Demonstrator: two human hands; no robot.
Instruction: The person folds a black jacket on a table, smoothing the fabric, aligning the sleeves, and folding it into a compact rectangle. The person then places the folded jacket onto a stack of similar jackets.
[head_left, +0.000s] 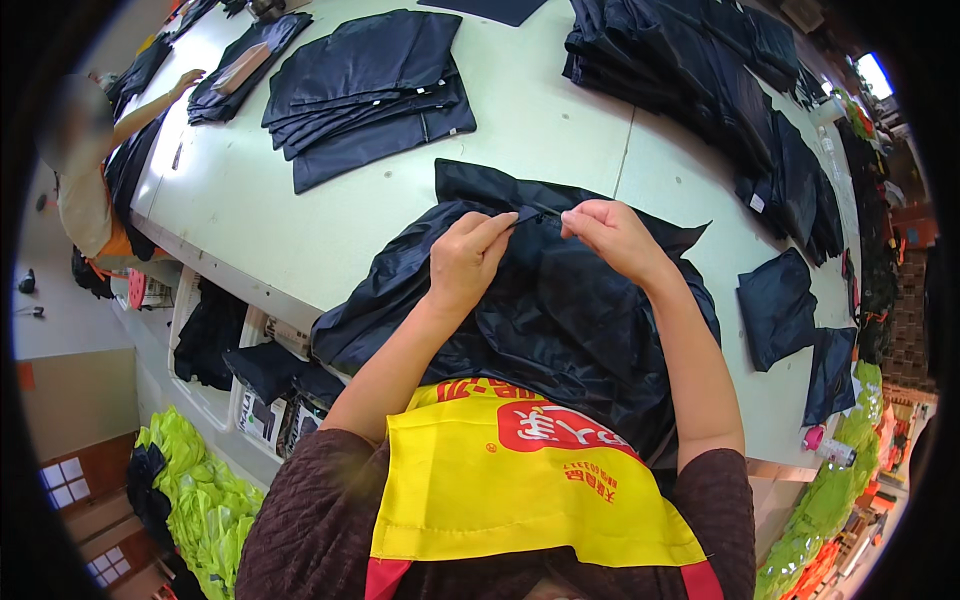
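A shiny black garment (560, 300) lies spread and rumpled over the table's near edge, bunched against my yellow apron (540, 500). My left hand (468, 258) is closed in a pinch on the garment's fabric near its upper edge. A short way to the right, my right hand (612, 236) is also pinched, its fingertips just over the same stretch of cloth. Whatever lies between those fingertips is too small to make out. Beyond both hands, a flat part of the garment extends across the tabletop.
Folded black garments form a stack (365, 90) at the far left and a larger pile (680, 80) at the far right of the pale table (540, 120). Smaller folded pieces (778, 308) lie right. Left are white crates (245, 400), bright yellow-green bags (200, 500) and another person (85, 200).
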